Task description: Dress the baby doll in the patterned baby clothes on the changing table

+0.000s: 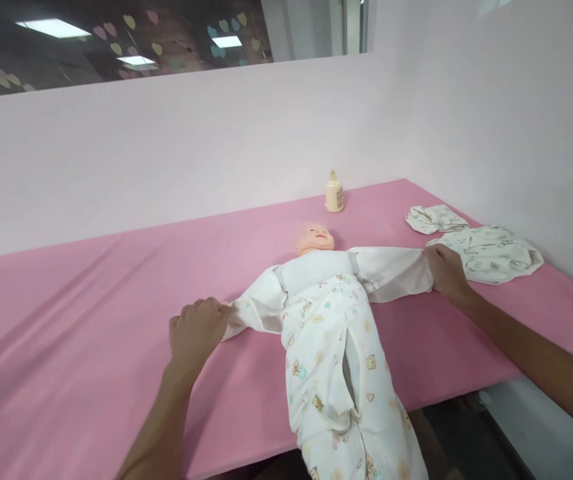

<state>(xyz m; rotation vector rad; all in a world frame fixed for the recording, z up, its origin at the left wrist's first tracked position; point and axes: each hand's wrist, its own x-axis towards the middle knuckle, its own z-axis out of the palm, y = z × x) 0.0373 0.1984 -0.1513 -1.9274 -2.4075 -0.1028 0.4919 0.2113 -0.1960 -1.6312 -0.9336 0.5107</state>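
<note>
A baby doll [316, 239] lies face up on the pink-covered table [116, 300], its head toward the wall. It wears white sleeves and a white body cover, with a bear-print baby garment [326, 353] over its lower part, hanging past the near table edge. My left hand [200, 327] is closed on the end of the white sleeve [261, 303] at the left. Out to the right, my right hand [445, 270] pinches the end of the other white sleeve [391, 270]. Both sleeves are stretched sideways. Whether doll hands are inside the sleeve ends is hidden.
A cream pump bottle [335, 193] stands behind the doll's head near the wall. Folded printed baby clothes [496, 253] and a smaller folded cloth [435, 219] lie at the right. White walls border the table at the back and right, with a dark window [176, 40] above.
</note>
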